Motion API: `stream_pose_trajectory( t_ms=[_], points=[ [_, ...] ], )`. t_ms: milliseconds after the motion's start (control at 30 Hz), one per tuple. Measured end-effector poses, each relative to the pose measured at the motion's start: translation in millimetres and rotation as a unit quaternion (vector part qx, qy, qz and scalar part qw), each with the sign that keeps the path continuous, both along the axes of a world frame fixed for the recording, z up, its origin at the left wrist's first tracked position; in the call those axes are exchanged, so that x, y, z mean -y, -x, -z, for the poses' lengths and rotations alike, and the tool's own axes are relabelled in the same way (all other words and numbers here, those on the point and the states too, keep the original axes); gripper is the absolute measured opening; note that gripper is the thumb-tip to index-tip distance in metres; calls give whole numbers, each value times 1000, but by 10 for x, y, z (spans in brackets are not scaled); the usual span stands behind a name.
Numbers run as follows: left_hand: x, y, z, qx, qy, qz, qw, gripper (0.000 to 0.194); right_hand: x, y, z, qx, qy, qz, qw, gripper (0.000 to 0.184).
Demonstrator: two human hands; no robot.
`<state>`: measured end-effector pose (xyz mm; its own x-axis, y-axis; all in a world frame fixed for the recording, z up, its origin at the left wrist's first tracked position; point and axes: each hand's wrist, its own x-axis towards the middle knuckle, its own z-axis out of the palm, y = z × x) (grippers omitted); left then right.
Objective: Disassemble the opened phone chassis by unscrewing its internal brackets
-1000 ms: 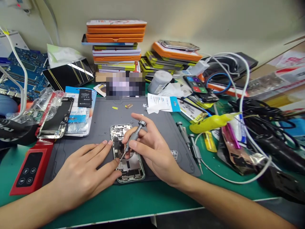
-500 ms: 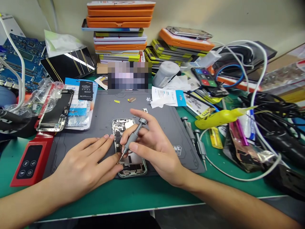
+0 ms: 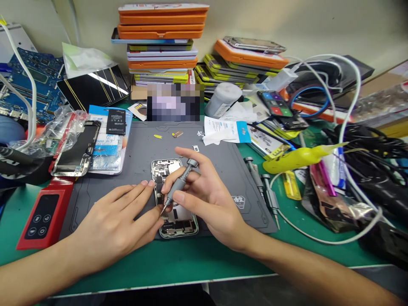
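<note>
An opened smartphone (image 3: 183,214) lies on the grey mat with its inner parts bare. My right hand (image 3: 212,202) grips a small grey precision screwdriver (image 3: 178,187) between thumb and fingers, its index finger raised past the cap. The screwdriver leans, tip down, over the phone's lower left edge. At that edge, my left hand (image 3: 119,216) holds the phone, with index finger and thumb close around the screwdriver tip. Its other fingers stretch along the phone's left side. What the tip touches is hidden by the fingers.
More screwdrivers (image 3: 270,195) lie at the mat's right edge. A removed phone screen (image 3: 76,148), a battery (image 3: 116,122) and a red device (image 3: 44,216) are on the left. A yellow bottle (image 3: 293,159) and cables stand right. Stacked boxes (image 3: 162,32) rise behind.
The whole view has shifted slightly. Both hands, the screwdriver and the phone keep nearly the same positions relative to each other.
</note>
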<state>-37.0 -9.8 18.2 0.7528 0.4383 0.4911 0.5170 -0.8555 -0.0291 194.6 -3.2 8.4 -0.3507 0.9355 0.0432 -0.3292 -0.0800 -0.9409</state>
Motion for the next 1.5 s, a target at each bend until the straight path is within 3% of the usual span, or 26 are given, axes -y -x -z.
stream_pose_trajectory(
  t_ms=[1500],
  points=[
    [0, -2, 9, -10, -3, 1, 1000, 19, -8, -9, -14, 25, 7, 1, 1000, 60]
  ],
)
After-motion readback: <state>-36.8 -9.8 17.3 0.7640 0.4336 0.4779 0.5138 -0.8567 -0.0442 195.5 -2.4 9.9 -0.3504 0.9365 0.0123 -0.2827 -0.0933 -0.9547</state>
